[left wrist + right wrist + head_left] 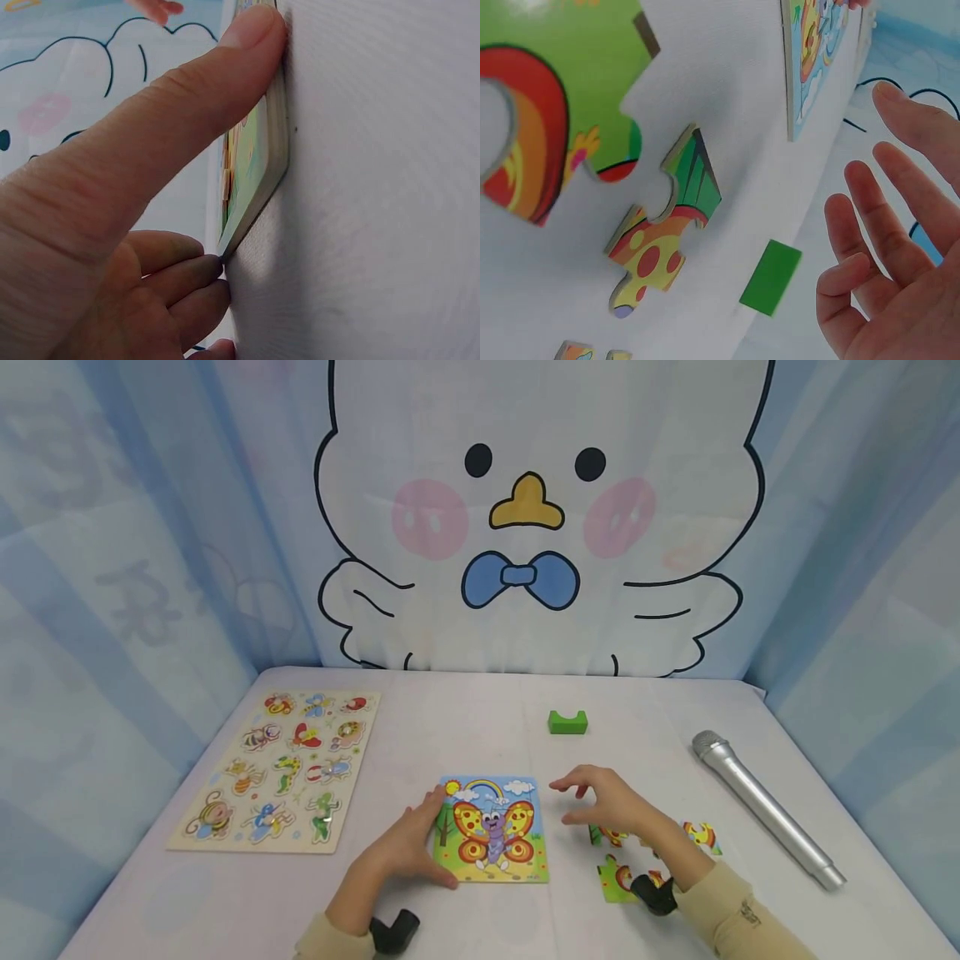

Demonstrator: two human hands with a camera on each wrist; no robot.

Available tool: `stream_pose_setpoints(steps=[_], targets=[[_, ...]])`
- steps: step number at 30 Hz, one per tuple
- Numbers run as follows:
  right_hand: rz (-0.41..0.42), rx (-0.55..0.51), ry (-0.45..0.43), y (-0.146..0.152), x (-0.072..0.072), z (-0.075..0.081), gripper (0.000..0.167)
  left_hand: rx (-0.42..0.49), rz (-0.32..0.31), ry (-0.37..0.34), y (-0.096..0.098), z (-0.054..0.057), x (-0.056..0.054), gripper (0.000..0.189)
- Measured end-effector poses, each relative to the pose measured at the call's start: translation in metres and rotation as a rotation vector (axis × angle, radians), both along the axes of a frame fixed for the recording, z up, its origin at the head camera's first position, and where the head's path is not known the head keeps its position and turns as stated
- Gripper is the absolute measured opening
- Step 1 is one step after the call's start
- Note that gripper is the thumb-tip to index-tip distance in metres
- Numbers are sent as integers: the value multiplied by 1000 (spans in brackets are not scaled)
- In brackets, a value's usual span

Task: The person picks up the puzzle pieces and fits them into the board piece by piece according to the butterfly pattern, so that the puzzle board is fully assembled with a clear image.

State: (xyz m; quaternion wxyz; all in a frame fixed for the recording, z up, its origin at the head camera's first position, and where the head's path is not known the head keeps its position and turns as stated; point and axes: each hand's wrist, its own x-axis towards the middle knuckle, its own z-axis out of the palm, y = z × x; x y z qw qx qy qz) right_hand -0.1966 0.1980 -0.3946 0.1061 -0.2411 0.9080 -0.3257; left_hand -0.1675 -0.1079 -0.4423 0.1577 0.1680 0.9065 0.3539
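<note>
While the left forearm slants up and inward from the bottom of the head view, the left hand [407, 842] lies along the left side of a butterfly picture [491, 831], a small square board flat on the table [450, 718], in front of the person. Its thumb reaches to the near left corner and its fingers stretch toward the far one, thumb and fingers spread wide and touching the board's edges.

The right forearm comes in from the lower right, sleeve [731, 906] at the wrist, and passes over loose puzzle pieces [617, 881]. The right hand [607, 797] hovers just beside the picture's right edge, palm turned toward it, fingers apart and lightly bent, thumb held away from the index finger.

A green block [567, 723] sits beyond the right hand, a silver microphone [772, 814] lies aslant farther right, and a large insect puzzle [279, 772] lies at the left.
</note>
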Motion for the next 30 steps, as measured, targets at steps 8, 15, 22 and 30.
stream_pose_setpoints(steps=[8,15,22,30], targets=[[-31,28,10,20,11,-4,40,-1,5,-8,0,0,0,123],[-41,52,47,40,19,-12,40,-3,12,-10,1,0,0,123],[-77,101,28,53,26,-15,41,-10,24,-26,2,1,1,124],[-123,167,28,57,27,-18,41,-17,18,-9,1,1,1,124]])
